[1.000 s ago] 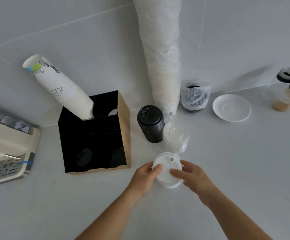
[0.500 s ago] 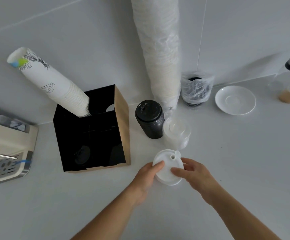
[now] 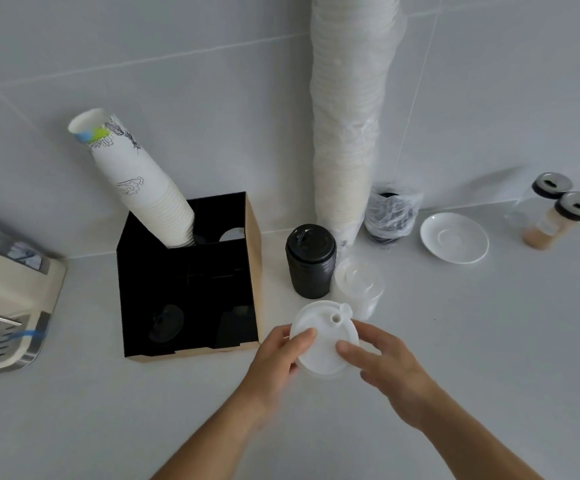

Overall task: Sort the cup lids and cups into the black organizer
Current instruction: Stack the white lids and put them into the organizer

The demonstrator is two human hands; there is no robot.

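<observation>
- The left hand (image 3: 276, 358) and right hand (image 3: 384, 362) both grip a stack of white lids (image 3: 321, 337), thumb and fingers pinching it from 9 and 3 o'clock, just above the worktop (image 3: 455, 341).
- The top lid shows a small spout hole and a round tab at its 1 o'clock edge.
- The organizer (image 3: 188, 278), black inside with brown card sides, stands at 9 o'clock from the lids, just beside the left hand.
- A tilted stack of printed paper cups (image 3: 136, 181) leans out of the organizer's far left compartment, toward 11 o'clock.
- Dark round shapes lie in the two near compartments; what they are I cannot tell.
- A stack of black lids (image 3: 311, 259) stands at 12 o'clock from the white lids, with clear lids (image 3: 359, 284) touching it at 3 o'clock.
- A tall sleeve of cups (image 3: 349, 116), wrapped in plastic, rises against the wall behind them.
- A bagged dark bundle (image 3: 390, 216) sits right of the sleeve, then a white saucer (image 3: 454, 242) and two capped jars (image 3: 558, 213) at 2 o'clock.
- A machine's drip tray (image 3: 1, 327) is at the far 9 o'clock edge.
</observation>
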